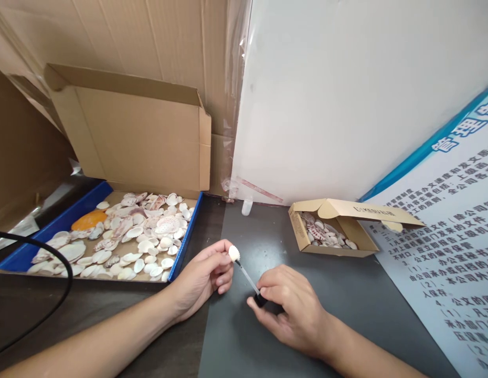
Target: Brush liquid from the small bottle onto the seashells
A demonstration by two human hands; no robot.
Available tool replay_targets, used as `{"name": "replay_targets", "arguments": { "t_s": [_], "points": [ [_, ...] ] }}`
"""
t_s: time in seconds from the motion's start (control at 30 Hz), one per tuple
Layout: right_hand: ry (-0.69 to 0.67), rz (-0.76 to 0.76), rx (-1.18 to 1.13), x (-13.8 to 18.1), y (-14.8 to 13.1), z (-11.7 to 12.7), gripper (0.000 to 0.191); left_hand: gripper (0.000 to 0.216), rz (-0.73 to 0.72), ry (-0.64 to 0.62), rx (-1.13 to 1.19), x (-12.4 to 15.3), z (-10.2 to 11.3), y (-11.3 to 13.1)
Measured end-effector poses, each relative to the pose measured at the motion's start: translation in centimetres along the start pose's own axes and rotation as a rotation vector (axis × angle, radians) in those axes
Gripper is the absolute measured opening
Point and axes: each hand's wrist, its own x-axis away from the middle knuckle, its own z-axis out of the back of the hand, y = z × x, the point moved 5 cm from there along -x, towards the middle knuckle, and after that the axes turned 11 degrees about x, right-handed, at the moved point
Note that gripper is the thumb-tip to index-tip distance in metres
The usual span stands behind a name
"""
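My left hand pinches a small white shell between thumb and fingertips, just above the dark table. My right hand grips a thin brush by its black cap; the brush tip touches the shell. The two hands sit close together at the table's middle, near its front.
A large open cardboard box with blue edges holds several shells at the left. A small cardboard box with shells lies at the right. A small clear bottle stands by the white wall. A black cable curves at left; a printed poster leans at right.
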Motion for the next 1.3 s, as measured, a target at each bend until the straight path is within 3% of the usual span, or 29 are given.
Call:
{"name": "replay_targets", "arguments": {
  "t_s": [0.13, 0.27, 0.5, 0.67, 0.8, 1.0, 1.3],
  "points": [
    [-0.024, -0.074, 0.053, 0.1, 0.6, -0.2, 0.009, 0.015, 0.0, 0.001, 0.0, 0.0, 0.0, 0.0],
    [-0.017, -0.032, -0.019, 0.2, 0.3, -0.1, 0.012, 0.015, 0.003, -0.008, 0.004, 0.0, 0.1, 0.0],
    [-0.092, -0.086, 0.026, 0.4, 0.8, -0.7, 0.003, 0.013, 0.0, -0.009, -0.005, 0.0, 0.1, 0.0],
    [-0.111, -0.107, 0.069, 0.5, 1.0, -0.9, 0.01, 0.014, -0.004, 0.001, -0.003, 0.0, 0.1, 0.0],
    [-0.068, -0.04, -0.008, 0.4, 0.4, -0.5, 0.007, 0.014, -0.004, 0.001, 0.001, -0.1, 0.2, -0.1],
    [-0.191, -0.09, 0.086, 0.5, 0.8, -1.2, 0.021, 0.012, -0.007, 0.001, -0.006, 0.0, 0.1, 0.0],
    [-0.046, -0.011, 0.08, 0.0, 0.3, -0.2, 0.018, 0.011, -0.012, 0.004, 0.001, 0.0, 0.1, -0.1]
  ]
}}
